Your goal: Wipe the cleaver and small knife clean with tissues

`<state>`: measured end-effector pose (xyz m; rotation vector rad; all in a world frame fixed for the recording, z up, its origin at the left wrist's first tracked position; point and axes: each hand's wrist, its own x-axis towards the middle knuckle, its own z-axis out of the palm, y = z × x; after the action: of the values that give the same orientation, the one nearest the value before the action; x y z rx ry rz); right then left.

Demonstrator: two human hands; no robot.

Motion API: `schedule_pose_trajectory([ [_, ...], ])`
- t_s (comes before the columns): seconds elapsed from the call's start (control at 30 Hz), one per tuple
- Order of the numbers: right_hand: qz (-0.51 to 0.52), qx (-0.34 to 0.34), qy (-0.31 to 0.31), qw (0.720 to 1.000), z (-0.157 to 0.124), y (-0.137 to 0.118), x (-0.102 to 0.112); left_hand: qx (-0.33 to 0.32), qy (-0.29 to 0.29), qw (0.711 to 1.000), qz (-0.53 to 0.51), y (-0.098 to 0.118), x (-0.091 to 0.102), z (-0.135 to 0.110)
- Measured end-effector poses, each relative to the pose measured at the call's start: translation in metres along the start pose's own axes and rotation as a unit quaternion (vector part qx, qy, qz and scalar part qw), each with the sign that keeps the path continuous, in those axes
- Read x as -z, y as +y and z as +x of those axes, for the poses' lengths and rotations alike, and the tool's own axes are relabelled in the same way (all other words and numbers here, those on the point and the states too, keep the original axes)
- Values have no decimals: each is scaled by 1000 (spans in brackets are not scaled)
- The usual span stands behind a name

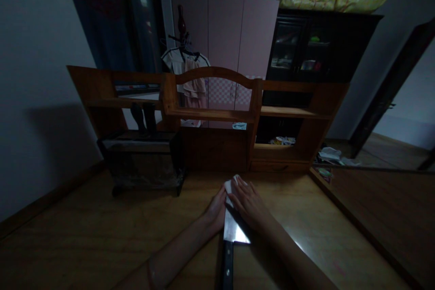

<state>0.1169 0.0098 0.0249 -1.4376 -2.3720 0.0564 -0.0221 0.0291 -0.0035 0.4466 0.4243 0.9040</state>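
Note:
A cleaver (232,229) lies flat on the wooden desk (102,235), its dark handle pointing toward me. My right hand (249,203) presses a white tissue (230,186) onto the far part of the blade, fingers stretched flat over it. My left hand (216,210) rests against the blade's left edge, fingers curled beside the tissue.
A wooden shelf unit (217,113) stands across the back of the desk. A dark knife block (144,154) with two knife handles sits at the left. Papers (335,156) lie at the right. A pink wardrobe and a dark cabinet stand behind. The room is dim.

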Motion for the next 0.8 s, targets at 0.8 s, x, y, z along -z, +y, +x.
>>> schedule_pose_trajectory([
  [0.8,26,-61,28,997,2,11,-2,-2,-10,1000,-1,0,0,1],
])
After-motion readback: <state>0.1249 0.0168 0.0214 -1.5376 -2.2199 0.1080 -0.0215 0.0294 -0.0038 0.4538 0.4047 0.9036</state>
